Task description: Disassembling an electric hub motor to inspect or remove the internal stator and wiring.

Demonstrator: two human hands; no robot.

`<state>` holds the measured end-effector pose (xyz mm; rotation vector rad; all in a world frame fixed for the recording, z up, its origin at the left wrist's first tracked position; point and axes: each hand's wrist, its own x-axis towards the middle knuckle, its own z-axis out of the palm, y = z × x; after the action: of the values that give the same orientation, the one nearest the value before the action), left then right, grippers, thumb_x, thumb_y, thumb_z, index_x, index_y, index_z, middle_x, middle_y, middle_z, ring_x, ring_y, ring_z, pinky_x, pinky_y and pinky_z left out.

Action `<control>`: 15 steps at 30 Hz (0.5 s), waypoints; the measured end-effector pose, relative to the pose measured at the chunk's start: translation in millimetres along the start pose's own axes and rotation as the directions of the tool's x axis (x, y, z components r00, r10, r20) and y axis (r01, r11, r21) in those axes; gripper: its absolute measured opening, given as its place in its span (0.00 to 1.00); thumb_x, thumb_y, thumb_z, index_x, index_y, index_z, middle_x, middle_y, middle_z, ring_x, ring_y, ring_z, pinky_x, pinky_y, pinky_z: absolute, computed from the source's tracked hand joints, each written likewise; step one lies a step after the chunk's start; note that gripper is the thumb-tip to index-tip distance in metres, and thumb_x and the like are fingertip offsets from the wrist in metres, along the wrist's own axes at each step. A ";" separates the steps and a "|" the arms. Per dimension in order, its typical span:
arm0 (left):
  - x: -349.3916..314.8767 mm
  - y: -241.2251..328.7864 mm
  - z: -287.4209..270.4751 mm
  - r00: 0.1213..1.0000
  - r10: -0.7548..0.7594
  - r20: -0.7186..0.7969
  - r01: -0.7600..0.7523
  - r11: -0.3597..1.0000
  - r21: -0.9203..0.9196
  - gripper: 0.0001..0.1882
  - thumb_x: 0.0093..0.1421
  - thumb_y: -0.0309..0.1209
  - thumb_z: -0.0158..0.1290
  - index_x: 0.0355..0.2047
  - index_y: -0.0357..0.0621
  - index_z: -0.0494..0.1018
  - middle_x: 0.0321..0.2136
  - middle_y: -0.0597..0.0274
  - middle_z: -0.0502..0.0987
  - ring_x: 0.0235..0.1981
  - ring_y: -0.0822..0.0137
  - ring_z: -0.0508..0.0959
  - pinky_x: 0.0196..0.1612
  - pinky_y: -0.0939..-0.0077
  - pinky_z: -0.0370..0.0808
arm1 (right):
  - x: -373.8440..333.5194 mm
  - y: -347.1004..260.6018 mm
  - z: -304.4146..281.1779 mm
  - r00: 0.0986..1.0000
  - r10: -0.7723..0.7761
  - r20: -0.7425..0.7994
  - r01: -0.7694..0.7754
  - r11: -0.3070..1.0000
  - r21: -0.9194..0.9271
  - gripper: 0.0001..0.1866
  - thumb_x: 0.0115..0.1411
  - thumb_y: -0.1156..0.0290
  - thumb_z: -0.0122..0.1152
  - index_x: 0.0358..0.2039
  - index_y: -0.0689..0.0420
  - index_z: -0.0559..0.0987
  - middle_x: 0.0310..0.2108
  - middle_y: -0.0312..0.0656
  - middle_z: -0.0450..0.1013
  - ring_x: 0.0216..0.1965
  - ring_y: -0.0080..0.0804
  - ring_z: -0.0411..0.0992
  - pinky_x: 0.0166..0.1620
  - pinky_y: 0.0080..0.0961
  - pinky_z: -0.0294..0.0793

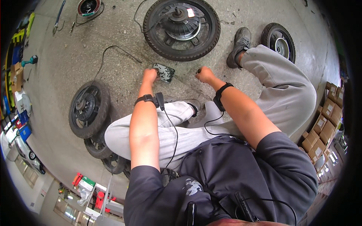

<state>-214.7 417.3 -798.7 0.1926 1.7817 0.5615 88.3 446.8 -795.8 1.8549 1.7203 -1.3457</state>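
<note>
My left hand [151,75] is closed at the left edge of a small shallow tray [164,72] on the floor, its fingertips gripping the rim. Scattered over the tray are several small dark pieces that look like screws. To the right, my right hand [204,74] is curled into a fist above the concrete. A small dark end shows at its fingers; the rest is hidden in the grip. Just beyond both hands lies a large wheel [209,39] with a black tyre and a finned hub motor, its axle pointing up.
A loose cable [113,46] runs across the floor to the left. Several tyred wheels [90,109] lean near my left knee, and a smaller wheel [279,42] lies beyond my right leg. A round motor part [88,7] sits far left. Cardboard boxes [324,122] are stacked at right.
</note>
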 end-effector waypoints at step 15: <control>-244.7 205.2 -92.6 0.835 0.538 -0.115 -0.544 0.839 -0.028 0.16 0.63 0.39 0.59 0.41 0.37 0.77 0.19 0.72 0.69 0.17 0.80 0.64 0.20 0.87 0.57 | 42.2 -182.2 -252.2 0.734 -0.453 -0.505 0.494 0.868 -0.062 0.28 0.52 0.49 0.70 0.42 0.63 0.82 0.32 0.53 0.80 0.37 0.45 0.80 0.43 0.38 0.77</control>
<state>-264.1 469.9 -474.1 0.6528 1.8033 1.0458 29.2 704.0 -625.7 2.0220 2.5966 -1.1425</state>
